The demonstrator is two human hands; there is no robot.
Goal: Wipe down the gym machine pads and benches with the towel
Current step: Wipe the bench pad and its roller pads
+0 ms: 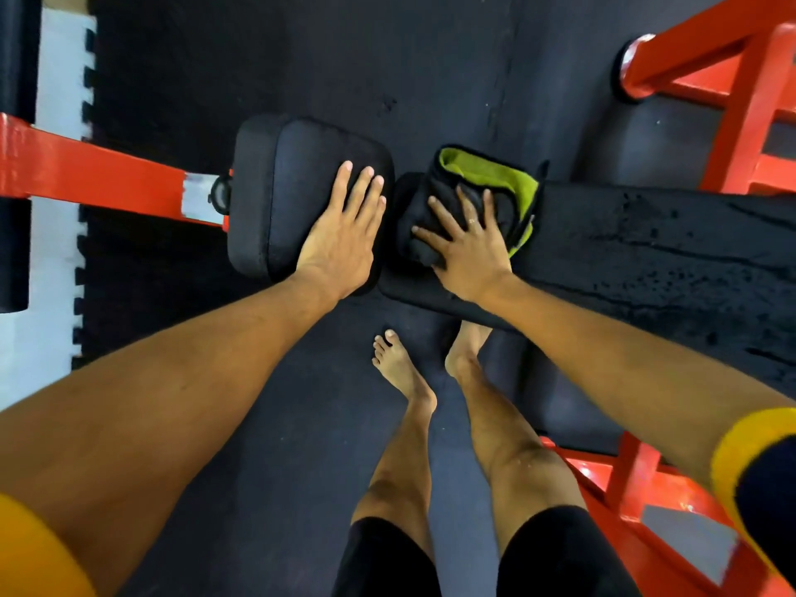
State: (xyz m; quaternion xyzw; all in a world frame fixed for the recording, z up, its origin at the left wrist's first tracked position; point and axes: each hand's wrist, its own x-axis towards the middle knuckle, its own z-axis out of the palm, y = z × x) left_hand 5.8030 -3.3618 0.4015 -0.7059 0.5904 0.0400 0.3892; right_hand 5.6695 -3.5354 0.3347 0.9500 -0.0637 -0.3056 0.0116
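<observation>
You are pressing the towel (486,178) beside the seat pad (284,178), right hand (469,247) fingers spread, left hand (340,239) bracing with fingers straight; be keeping pressure even.

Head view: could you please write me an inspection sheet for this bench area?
Surface: long bench pad, black, streaked and speckled along its top.
Job's things: black-and-green towel bunched on the end of the long bench pad; square pad beside it.
Clutter: nothing seen.
Grippers: left hand lies flat on the square pad; right hand presses the towel with spread fingers.
Cables: nothing seen.
Surroundings: red machine frame at both sides; dark floor mats underneath.
</observation>
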